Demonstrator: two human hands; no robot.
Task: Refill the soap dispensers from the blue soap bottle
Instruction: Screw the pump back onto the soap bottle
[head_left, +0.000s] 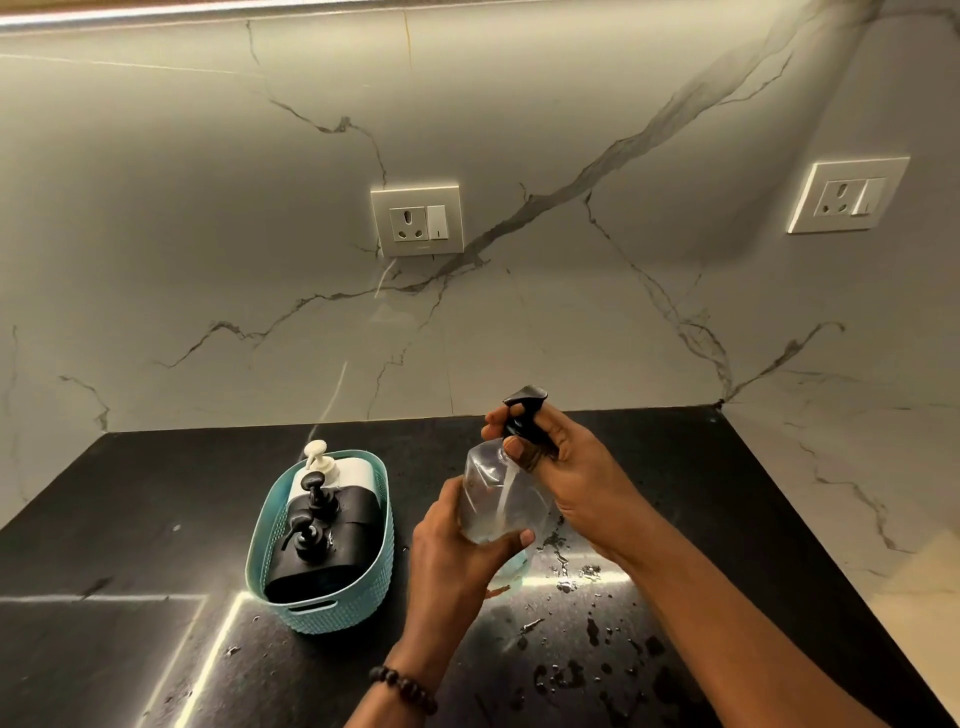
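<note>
I hold a clear soap dispenser bottle above the black counter, tilted a little. My left hand grips its lower body. My right hand grips the black pump head at the bottle's neck; the pump's white tube shows inside the bottle. A teal basket to the left holds two black dispensers with black pumps and a white dispenser with a white pump behind them. No blue soap bottle is in view.
The black counter carries water drops and small puddles in front of and under my hands. A marble wall with two sockets rises behind. The counter ends at the right against a marble side wall.
</note>
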